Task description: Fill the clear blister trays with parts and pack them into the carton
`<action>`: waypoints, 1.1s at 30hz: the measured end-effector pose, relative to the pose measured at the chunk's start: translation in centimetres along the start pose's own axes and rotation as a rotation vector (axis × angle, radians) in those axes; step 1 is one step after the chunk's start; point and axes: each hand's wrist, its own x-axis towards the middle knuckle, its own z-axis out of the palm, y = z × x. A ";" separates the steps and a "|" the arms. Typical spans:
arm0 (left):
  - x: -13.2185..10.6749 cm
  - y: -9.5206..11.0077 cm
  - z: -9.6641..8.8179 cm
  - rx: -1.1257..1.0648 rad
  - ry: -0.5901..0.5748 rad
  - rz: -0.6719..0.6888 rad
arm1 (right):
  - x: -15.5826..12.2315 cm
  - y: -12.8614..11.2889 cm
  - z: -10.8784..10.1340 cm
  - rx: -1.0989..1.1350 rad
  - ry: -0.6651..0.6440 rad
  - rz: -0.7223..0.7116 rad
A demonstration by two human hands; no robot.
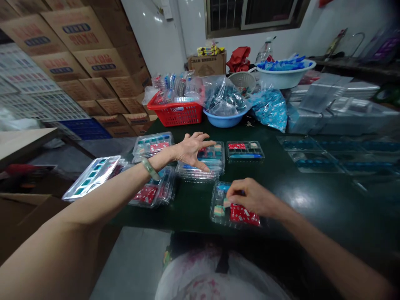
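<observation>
My left hand [191,149], a green bangle on its wrist, reaches out with fingers spread over a stack of clear plastic blister trays [204,164] holding blue and red items. My right hand [250,196] has its fingers pinched on a small pale eraser [227,203] in the near clear tray [218,208], next to a red patterned packet [244,215]. More filled trays lie left of the stack [152,143] and in front of it [153,193]. One single filled tray [245,151] sits beyond the right hand.
A red basket [178,112], a blue bowl [224,119] with bagged goods and a white basin [284,75] stand at the back of the dark table [312,200]. Empty clear trays [315,160] lie at right. Cardboard boxes [93,62] are stacked at left.
</observation>
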 end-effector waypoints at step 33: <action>10.4 1.7 -2.4 -0.036 0.041 0.093 | -1.0 0.0 2.5 -0.533 0.457 -0.153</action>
